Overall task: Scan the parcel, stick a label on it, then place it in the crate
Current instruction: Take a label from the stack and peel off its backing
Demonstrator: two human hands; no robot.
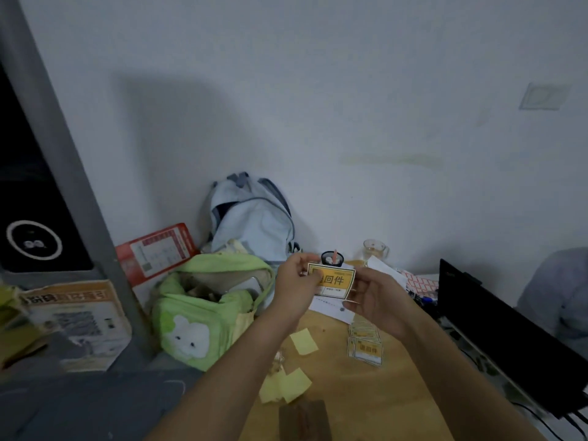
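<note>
I hold a yellow label (334, 280) with black characters up over the wooden table (350, 386). My left hand (294, 283) pinches its left edge between thumb and fingers. My right hand (377, 300) grips its lower right corner. A small stack of the same yellow labels (366, 346) lies on the table below my right hand. A white envelope-like parcel (331, 308) lies flat under the held label. No crate or scanner is in view.
A green pouch (203, 313) and a pale blue backpack (254, 221) sit at the left. Yellow backing scraps (304, 342) lie on the table. A black laptop (496, 332) stands at the right, a glass mug (375, 249) at the back. Cartons (76, 319) stand at the far left.
</note>
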